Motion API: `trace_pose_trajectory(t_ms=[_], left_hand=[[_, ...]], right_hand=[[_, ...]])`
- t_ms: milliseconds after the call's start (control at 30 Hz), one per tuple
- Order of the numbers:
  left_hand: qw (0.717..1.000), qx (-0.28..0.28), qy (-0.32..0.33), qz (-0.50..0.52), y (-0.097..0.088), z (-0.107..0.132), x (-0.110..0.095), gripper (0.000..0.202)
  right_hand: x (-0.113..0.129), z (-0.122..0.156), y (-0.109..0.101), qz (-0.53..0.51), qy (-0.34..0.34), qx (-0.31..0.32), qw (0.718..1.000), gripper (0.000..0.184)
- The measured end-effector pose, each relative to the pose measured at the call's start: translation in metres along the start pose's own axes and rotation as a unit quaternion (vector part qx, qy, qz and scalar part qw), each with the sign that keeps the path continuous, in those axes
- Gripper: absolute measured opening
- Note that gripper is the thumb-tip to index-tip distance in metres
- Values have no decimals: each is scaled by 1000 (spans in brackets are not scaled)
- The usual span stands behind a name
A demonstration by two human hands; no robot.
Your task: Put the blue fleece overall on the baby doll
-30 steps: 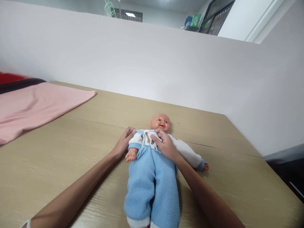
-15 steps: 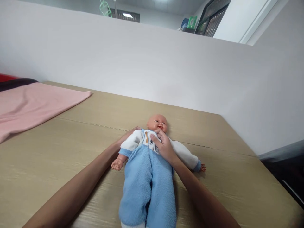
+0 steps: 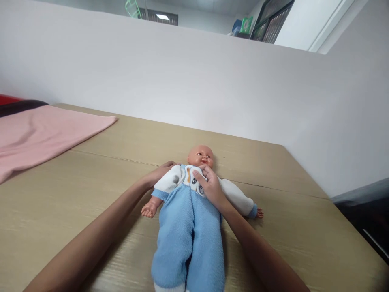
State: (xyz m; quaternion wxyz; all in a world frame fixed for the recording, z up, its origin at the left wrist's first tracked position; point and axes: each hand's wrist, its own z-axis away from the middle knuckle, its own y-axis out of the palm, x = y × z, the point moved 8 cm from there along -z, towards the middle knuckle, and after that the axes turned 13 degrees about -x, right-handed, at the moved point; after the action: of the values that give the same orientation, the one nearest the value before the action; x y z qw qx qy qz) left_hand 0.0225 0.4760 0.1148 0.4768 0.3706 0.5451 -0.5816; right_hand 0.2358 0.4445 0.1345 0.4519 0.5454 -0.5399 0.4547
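Note:
A bald baby doll (image 3: 200, 156) lies on its back on the table, head away from me and arms spread. It wears a fleecy blue and white outfit (image 3: 179, 227) with an embroidered face on the chest. My right hand (image 3: 212, 184) rests on the chest just below the chin, fingers curled at the outfit's collar and thumb on the white front. Beside the doll's shoulder on the left side of the view is my left hand (image 3: 162, 172). Its fingertips are hidden behind the shoulder and white sleeve.
The brown table (image 3: 91, 194) has a seam running across it. A pink cloth (image 3: 45, 136) lies at the left, with a dark and a red object (image 3: 9, 99) behind it. A white wall (image 3: 182, 77) rises along the back. Something black (image 3: 364, 219) stands beyond the right edge.
My left hand has shifted slightly outward from the doll's shoulder, and more of its back shows. My right hand stays at the collar. The doll lies almost the same.

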Motion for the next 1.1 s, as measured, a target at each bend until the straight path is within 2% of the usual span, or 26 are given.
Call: trace_pose_trajectory(t_ms=[100, 300, 400, 500, 600, 733, 833, 967, 1033, 1100], left_hand=[[998, 29, -7, -60, -10, 15, -4, 68], [978, 110, -7, -175, -16, 33, -15, 92], [957, 127, 25, -260, -22, 36, -21, 90], [946, 146, 65, -282, -26, 36, -27, 73], [942, 155, 68, -291, -28, 33, -24, 63], [940, 159, 62, -295, -26, 29, -18, 70], [942, 160, 50, -291, -25, 31, -17, 79], [936, 156, 29, -315, -27, 34, -19, 79], [933, 159, 36, -320, -26, 34, -21, 75], [933, 163, 52, -316, -24, 33, -22, 72]], right_hand=[[0, 0, -1, 2, -2, -10, 1000, 44], [2, 1, -1, 28, -19, -21, 999, 40], [3, 1, 0, 26, -18, -18, 999, 38], [5, 0, -2, 38, -22, -25, 999, 37], [6, 0, -5, 48, -30, -41, 998, 36], [5, -1, -5, 42, -22, -45, 998, 34], [6, -2, -6, 50, -10, -26, 998, 36], [22, -2, -12, 169, -59, 5, 984, 33], [33, -2, -18, 262, -90, 12, 961, 30], [41, -2, -25, 336, -93, 32, 937, 29]])
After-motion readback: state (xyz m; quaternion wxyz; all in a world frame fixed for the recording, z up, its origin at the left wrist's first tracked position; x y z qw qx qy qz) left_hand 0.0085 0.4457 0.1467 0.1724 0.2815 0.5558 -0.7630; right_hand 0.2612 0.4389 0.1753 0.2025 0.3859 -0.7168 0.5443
